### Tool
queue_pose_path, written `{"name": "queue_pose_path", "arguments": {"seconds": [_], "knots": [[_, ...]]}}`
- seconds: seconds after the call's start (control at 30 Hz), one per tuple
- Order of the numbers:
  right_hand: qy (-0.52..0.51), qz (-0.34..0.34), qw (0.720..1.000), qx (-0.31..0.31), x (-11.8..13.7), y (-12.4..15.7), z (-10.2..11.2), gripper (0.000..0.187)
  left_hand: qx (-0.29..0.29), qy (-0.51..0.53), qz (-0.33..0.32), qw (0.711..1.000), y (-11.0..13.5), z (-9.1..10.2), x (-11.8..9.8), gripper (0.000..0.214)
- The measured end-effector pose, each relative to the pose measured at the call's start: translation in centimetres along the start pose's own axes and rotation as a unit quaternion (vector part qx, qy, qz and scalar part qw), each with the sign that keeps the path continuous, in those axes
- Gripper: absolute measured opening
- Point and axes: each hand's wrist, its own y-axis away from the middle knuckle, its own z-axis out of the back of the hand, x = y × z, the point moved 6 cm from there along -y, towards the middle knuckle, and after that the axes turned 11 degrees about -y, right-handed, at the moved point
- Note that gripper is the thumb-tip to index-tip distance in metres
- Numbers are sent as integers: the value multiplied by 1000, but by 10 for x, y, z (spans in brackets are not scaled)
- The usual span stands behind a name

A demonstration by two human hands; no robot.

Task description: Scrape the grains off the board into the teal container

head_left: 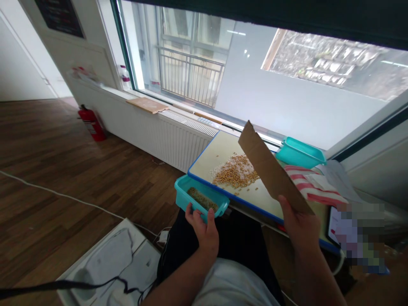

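With fingers closed on its near wall, my left hand (204, 231) holds a turquoise plastic basket (183, 199) just below the table's near edge. Small greenish grains, too small to name surely, lie in its bottom. My right hand (299, 223) grips the lower end of a flat strip of brown cardboard (270, 170), which is raised at a slant over the table (204, 163). Behind the strip, a pile of yellow soybean-like beans (234, 174) mixed with white grains is spread on the tabletop. The cardboard hides the pile's right side.
A second turquoise basket (301, 153) stands by the window, beside a red-and-white striped cloth (314, 182). A tablet (334, 225) lies at the table's right end. A radiator (172, 140) runs left, with a fire extinguisher (92, 123) near it. A white cable (79, 199) crosses the floor.
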Motion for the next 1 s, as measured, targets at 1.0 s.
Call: {"name": "queue_pose_path", "arguments": {"seconds": [1.0], "knots": [[51, 46, 990, 119, 57, 0, -59, 46, -12, 39, 10, 999, -4, 6, 4, 20]]}}
